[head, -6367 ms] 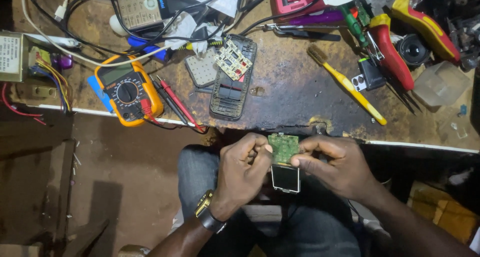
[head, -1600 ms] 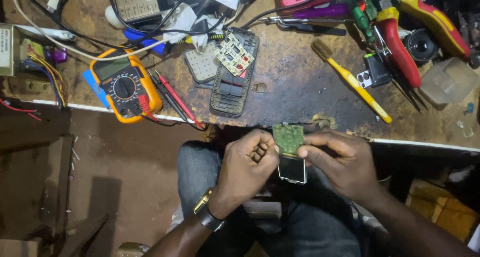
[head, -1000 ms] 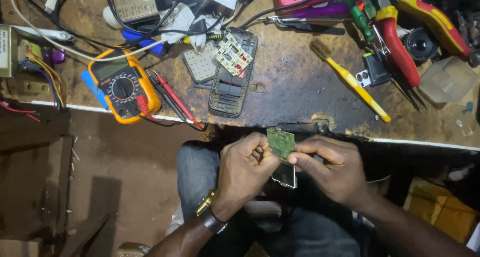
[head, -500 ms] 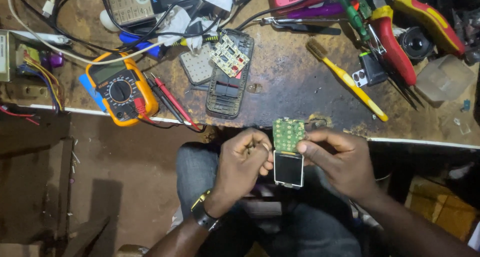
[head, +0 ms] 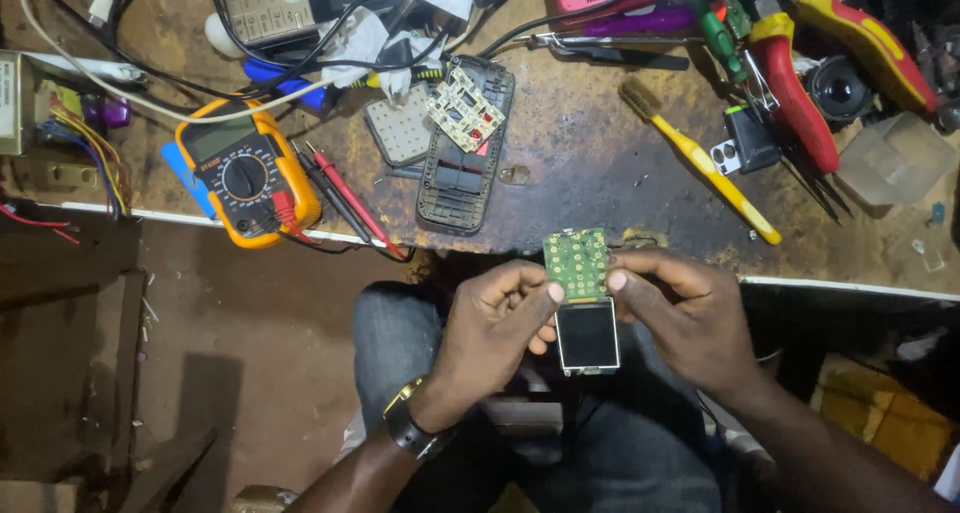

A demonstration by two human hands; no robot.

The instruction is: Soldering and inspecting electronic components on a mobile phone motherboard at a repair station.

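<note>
Head view showed the left hand (head: pixel 490 328) and right hand (head: pixel 690 318) pinching a phone circuit board (head: pixel 582 298), with its small screen attached, between fingertips above the lap, just near of the workbench (head: pixel 600 173) edge, right of the yellow multimeter (head: pixel 245 168).

Two hands are showing: a left hand (head: pixel 490 333) and a right hand (head: pixel 690 318). Between them, one green phone circuit board (head: pixel 578 263) with one small screen (head: pixel 587 335) is sitting. On the workbench (head: pixel 590 163), one orange multimeter (head: pixel 245 168), one yellow toothbrush (head: pixel 700 163), one dismantled phone housing (head: pixel 462 163), one grey keypad mat (head: pixel 400 128) and two red-handled tools (head: pixel 795 88) (head: pixel 865 38) are lying.
</note>
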